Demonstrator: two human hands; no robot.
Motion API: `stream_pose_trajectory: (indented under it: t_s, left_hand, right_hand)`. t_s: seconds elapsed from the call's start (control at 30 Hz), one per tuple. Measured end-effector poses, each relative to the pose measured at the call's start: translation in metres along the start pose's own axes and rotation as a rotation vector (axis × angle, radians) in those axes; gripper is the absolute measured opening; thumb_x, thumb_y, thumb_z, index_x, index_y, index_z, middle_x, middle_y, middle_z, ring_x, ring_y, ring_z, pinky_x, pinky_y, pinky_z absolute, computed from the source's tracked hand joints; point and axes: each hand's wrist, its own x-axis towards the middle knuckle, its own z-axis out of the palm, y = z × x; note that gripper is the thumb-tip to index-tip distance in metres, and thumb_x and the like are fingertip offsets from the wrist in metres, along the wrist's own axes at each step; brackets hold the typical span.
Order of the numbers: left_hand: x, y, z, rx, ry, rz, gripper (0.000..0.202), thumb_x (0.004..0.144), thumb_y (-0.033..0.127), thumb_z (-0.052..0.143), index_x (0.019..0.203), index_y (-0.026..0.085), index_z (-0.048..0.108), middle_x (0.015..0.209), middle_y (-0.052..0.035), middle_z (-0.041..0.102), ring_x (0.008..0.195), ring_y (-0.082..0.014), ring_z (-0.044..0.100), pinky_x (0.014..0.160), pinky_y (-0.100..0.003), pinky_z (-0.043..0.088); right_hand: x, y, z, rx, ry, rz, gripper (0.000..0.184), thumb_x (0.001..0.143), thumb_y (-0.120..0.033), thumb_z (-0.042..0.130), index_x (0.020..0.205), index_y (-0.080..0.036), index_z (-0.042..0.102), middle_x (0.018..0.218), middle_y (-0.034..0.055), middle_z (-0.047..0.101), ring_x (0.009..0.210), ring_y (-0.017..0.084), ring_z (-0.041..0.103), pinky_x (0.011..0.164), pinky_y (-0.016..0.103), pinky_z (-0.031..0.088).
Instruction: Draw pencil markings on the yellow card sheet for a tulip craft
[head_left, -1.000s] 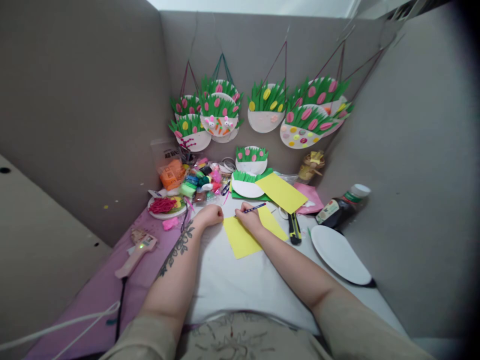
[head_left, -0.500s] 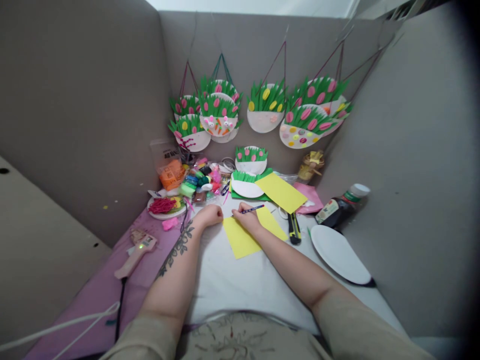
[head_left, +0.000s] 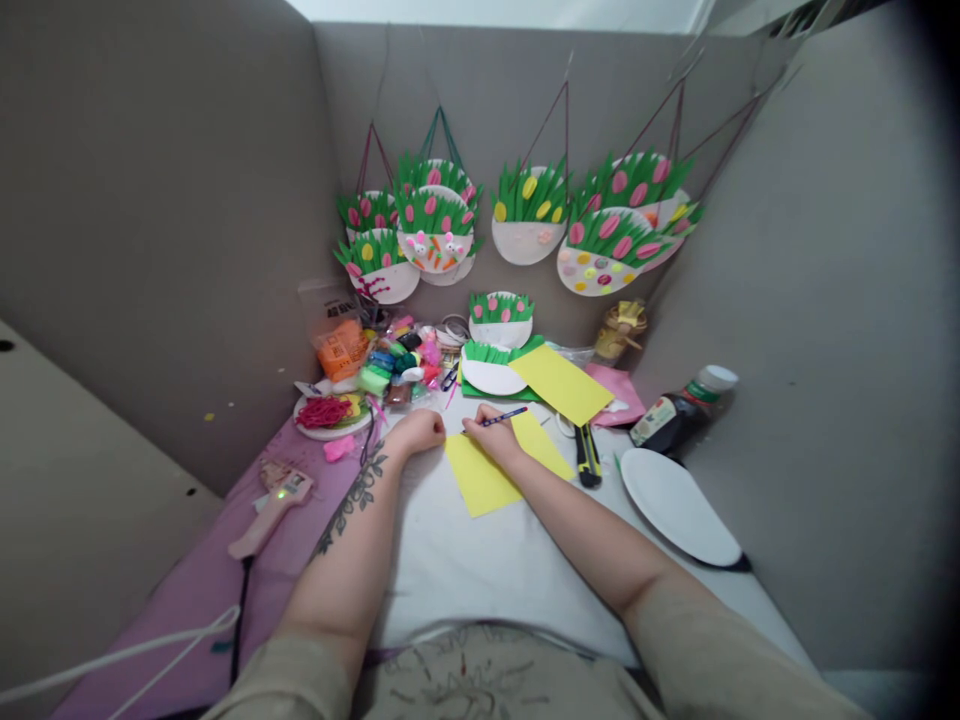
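My right hand (head_left: 491, 437) is closed around a blue pencil (head_left: 504, 416), its tip down on a yellow sheet of paper (head_left: 487, 480) that lies on the white table top. My left hand (head_left: 420, 431) rests as a loose fist just left of that sheet, fingers curled with nothing visible in them. A second yellow sheet (head_left: 560, 383) lies a little farther back, over green paper.
A black and yellow utility knife (head_left: 588, 455) and a white paper plate (head_left: 679, 506) lie to the right, beside a dark bottle (head_left: 679, 414). A pink glue gun (head_left: 271, 498) sits left. Craft supplies (head_left: 390, 365) pile at the back. Decorated paper-plate baskets (head_left: 525, 215) hang on the partition.
My right hand with the pencil has shifted slightly left along the yellow sheet. My left hand has stayed put.
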Motion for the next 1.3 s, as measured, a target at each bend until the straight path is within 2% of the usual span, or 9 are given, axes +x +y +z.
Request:
stream_pose_trajectory:
  t_s: [0.2,0.33,0.43,0.53,0.6,0.8,1.3]
  left_hand:
    - [0.001,-0.001,0.000,0.005,-0.002,0.010,0.023,0.069,0.023,0.053,0.082,0.015,0.071,0.082,-0.0073,0.072,0.071,-0.0167,0.061,0.062,-0.023,0.042]
    - [0.001,0.000,0.000,0.012,-0.003,0.014,0.021,0.069,0.022,0.055,0.080,0.015,0.071,0.080,-0.0066,0.072,0.070,-0.0162,0.061,0.061,-0.023,0.042]
    - [0.001,0.001,0.000,0.019,0.005,0.015,0.020,0.069,0.022,0.055,0.079,0.016,0.071,0.080,-0.0064,0.071,0.069,-0.0163,0.061,0.061,-0.023,0.041]
    - [0.000,0.003,0.001,0.027,0.036,0.011,0.020,0.071,0.023,0.054,0.079,0.016,0.070,0.080,-0.0077,0.071,0.070,-0.0176,0.060,0.062,-0.025,0.041]
    - [0.000,0.006,0.002,0.026,0.068,0.006,0.020,0.072,0.023,0.052,0.080,0.016,0.070,0.081,-0.0086,0.070,0.071,-0.0184,0.060,0.064,-0.025,0.042]
    - [0.003,0.012,0.008,-0.016,0.131,0.035,0.022,0.073,0.024,0.053,0.088,0.016,0.068,0.089,-0.0069,0.069,0.079,-0.0176,0.060,0.070,-0.024,0.043]
    - [0.004,0.014,0.010,0.031,0.109,0.055,0.021,0.075,0.029,0.053,0.083,0.016,0.068,0.084,-0.0062,0.069,0.073,-0.0172,0.059,0.066,-0.025,0.042]
  right_hand:
    - [0.006,-0.002,-0.008,0.088,0.012,0.048,0.033,0.071,-0.041,0.058,0.053,-0.023,0.037,0.047,-0.0057,0.042,0.050,0.013,0.041,0.052,0.025,0.034]
    - [0.010,-0.002,-0.020,0.150,-0.071,0.060,0.028,0.078,-0.044,0.048,0.061,-0.023,0.041,0.045,-0.0062,0.042,0.045,0.013,0.040,0.047,0.024,0.033]
    - [0.011,0.003,-0.028,0.158,-0.142,0.062,0.019,0.072,-0.037,0.055,0.067,-0.023,0.044,0.049,-0.0071,0.044,0.045,0.012,0.040,0.045,0.023,0.031]
    - [0.011,0.008,-0.033,0.145,-0.169,0.046,0.021,0.065,-0.032,0.061,0.065,-0.022,0.042,0.053,-0.0071,0.043,0.049,0.011,0.040,0.047,0.022,0.031]
    - [0.010,0.010,-0.035,0.126,-0.168,0.035,0.023,0.066,-0.033,0.061,0.062,-0.022,0.041,0.054,-0.0066,0.042,0.051,0.011,0.040,0.048,0.022,0.032]
    - [0.008,0.008,-0.033,0.045,-0.125,0.009,0.031,0.068,-0.038,0.062,0.056,-0.021,0.038,0.052,-0.0062,0.040,0.052,0.012,0.038,0.051,0.024,0.031]
    - [0.005,0.013,-0.027,-0.005,-0.091,-0.038,0.031,0.069,-0.035,0.060,0.054,-0.021,0.037,0.051,-0.0069,0.036,0.052,0.011,0.035,0.050,0.023,0.026]
